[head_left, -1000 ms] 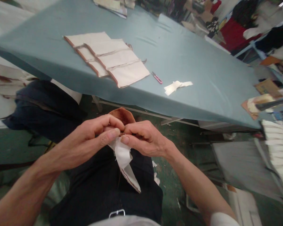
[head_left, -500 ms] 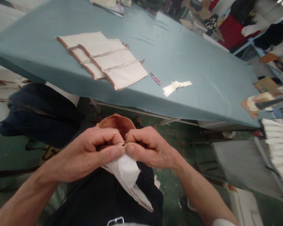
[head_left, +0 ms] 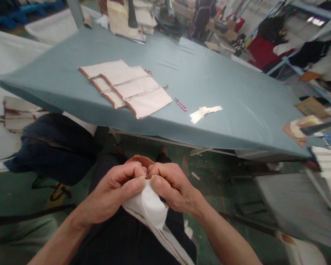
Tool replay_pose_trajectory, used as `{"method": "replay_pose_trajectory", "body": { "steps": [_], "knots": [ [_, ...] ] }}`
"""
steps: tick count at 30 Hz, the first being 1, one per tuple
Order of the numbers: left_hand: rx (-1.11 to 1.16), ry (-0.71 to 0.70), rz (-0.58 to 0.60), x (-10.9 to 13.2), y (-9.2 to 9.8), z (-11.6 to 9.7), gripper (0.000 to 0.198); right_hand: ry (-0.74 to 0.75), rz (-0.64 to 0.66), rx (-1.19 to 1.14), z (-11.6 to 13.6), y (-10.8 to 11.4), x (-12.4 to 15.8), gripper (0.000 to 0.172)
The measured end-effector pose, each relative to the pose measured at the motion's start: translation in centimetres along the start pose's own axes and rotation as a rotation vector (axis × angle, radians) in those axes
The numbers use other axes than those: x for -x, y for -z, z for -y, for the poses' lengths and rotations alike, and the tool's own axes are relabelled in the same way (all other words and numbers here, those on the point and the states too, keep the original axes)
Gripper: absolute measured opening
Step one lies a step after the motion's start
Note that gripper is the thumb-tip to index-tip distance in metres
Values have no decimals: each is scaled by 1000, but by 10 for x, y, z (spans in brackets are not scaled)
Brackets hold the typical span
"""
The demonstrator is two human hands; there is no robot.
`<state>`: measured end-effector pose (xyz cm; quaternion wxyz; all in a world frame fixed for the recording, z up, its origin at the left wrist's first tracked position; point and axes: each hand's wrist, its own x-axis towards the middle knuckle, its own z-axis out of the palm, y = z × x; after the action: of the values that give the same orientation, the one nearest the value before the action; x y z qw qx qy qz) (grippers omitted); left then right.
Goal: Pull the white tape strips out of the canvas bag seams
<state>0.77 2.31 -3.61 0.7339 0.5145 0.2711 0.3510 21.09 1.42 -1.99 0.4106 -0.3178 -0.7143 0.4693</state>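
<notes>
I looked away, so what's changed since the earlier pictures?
The loose end of the white cloth has shifted rightward and now runs off the picture's bottom edge. The left hand and right hand still pinch it. Cloth panels, snips and scraps stayed put.

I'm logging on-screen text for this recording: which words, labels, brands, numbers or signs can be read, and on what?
None can be read.
Cardboard, far right: dark marks that may be print, too blurred to read.
Held white fabric: no lettering visible.
Pink-handled thread snips: too small to tell.
Brown-edged cream panels: no lettering visible.
</notes>
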Motion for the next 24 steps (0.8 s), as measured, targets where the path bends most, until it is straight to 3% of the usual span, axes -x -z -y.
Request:
{"method": "replay_pose_trajectory", "body": {
  "steps": [4,9,16,24],
  "knots": [
    [-388,-91,35,0,7,-20,29,-65,89,131,14,14,-2,32],
    [-716,-175,-36,2,1,-35,17,-139,92,291,29,19,-7,19],
    [-824,-159,-28,9,7,-28,14,-217,129,346,32,12,-8,19],
    [-890,-393,73,17,11,-23,19,-391,204,2,24,8,-9,19]
  ]
}}
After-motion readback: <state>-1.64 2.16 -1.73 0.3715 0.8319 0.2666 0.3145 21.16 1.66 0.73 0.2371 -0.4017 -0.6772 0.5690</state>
